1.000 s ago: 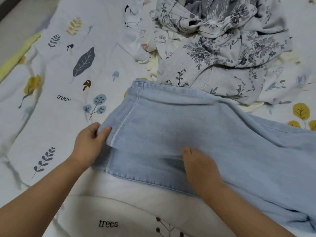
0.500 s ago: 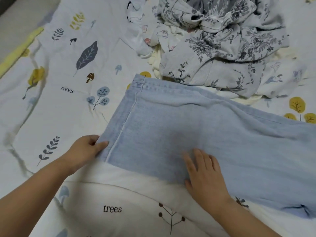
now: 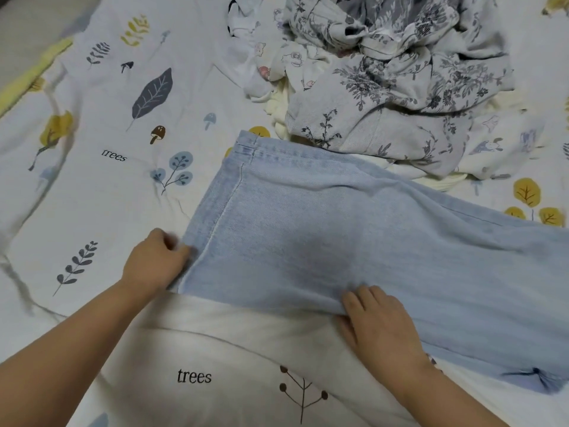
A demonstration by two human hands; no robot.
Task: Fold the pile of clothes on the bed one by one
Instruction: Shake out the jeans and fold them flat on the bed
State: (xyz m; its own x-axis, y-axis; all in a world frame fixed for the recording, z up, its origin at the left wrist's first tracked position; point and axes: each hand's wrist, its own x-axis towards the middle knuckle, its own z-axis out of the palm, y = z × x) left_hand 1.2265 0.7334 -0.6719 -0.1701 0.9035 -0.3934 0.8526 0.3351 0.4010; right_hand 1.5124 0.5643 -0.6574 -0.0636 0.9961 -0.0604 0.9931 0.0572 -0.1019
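Note:
Light blue jeans (image 3: 354, 235) lie spread across the bed, hem end at the left, the legs running off the right edge. My left hand (image 3: 155, 263) grips the near left corner of the hem, fingers curled on the fabric. At the jeans' near edge my right hand (image 3: 375, 318) pinches the denim, with the fingertips on top and a small fold bunched under them. A pile of unfolded clothes (image 3: 394, 78) sits behind the jeans, topped by a grey floral garment.
The bed sheet (image 3: 107, 186) is white with leaf, mushroom and "trees" prints. A yellow edge (image 3: 34, 75) runs along the far left. White and cream garments (image 3: 277, 72) spill from the pile's left side.
The jeans went from lifted to lying flat. My right hand slid back to the near edge and now pinches it; my left hand has closed tighter on the hem corner.

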